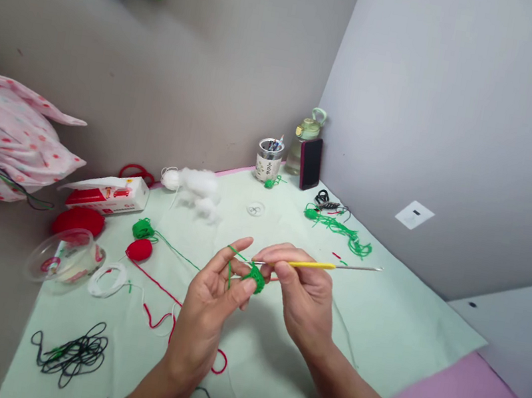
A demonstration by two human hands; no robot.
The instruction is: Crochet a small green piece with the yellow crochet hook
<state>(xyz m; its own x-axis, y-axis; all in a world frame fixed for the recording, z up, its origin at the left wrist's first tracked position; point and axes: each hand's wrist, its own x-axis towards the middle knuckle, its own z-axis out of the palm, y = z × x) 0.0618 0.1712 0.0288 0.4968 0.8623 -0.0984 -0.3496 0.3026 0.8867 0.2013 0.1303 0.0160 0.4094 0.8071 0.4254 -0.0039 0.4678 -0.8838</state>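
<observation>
Between thumb and fingers, my left hand point(212, 301) pinches a small green crochet piece point(256, 279). Green yarn point(229, 267) loops over the left index finger and runs back to a green yarn ball point(143, 229) on the left. My right hand point(306, 293) is closed around a crochet hook point(313, 265) with a yellow grip and metal ends. The hook's left tip meets the top of the green piece; its other end points right. Fingers hide part of the piece, and I cannot tell whether the tip is inside a stitch.
A red yarn ball point(139, 249), a clear plastic tub point(62, 257) and tangled black cord point(74, 354) lie on the left. White stuffing point(200, 185), a pen can point(269, 160), a phone point(310, 164) and a bottle point(310, 129) stand at the back. Green yarn scraps point(357, 244) lie right.
</observation>
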